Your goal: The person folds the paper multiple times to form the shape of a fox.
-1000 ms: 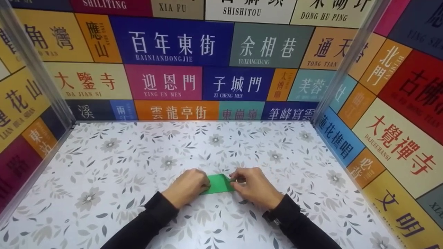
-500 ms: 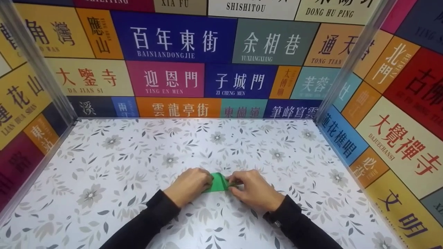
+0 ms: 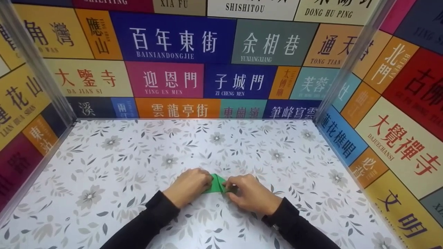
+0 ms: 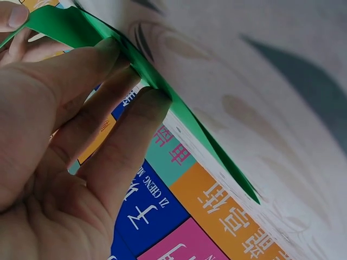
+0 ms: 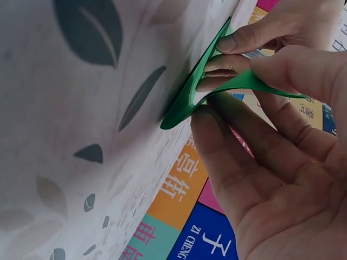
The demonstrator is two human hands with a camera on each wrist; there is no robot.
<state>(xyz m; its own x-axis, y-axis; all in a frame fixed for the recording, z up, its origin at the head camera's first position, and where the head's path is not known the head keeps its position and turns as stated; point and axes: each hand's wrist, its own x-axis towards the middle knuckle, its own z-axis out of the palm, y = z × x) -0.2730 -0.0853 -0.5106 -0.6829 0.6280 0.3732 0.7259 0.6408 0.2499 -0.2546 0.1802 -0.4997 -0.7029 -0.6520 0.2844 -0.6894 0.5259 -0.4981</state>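
A strip of green paper (image 3: 216,186) lies on the patterned tabletop between both hands. My left hand (image 3: 189,184) holds its left part down, the thumb and fingertips on the sheet. My right hand (image 3: 253,194) pinches the right end between thumb and fingers. In the right wrist view that end of the green paper (image 5: 238,83) is lifted and bent up from the flat part, with the index finger right at the bend. A slanting fold shows across the paper in the head view. The left wrist view shows the long edge of the green paper (image 4: 203,138) close against the tabletop.
The white table (image 3: 138,221) has a grey leaf and flower pattern. Upright panels with coloured name signs (image 3: 173,38) close off the back and both sides. Clear corner posts (image 3: 346,65) stand where the panels meet.
The right hand has moved slightly left and toward the body with the paper's right end, folding it over. The visible green area has shrunk to a triangle. The left hand stays almost still.
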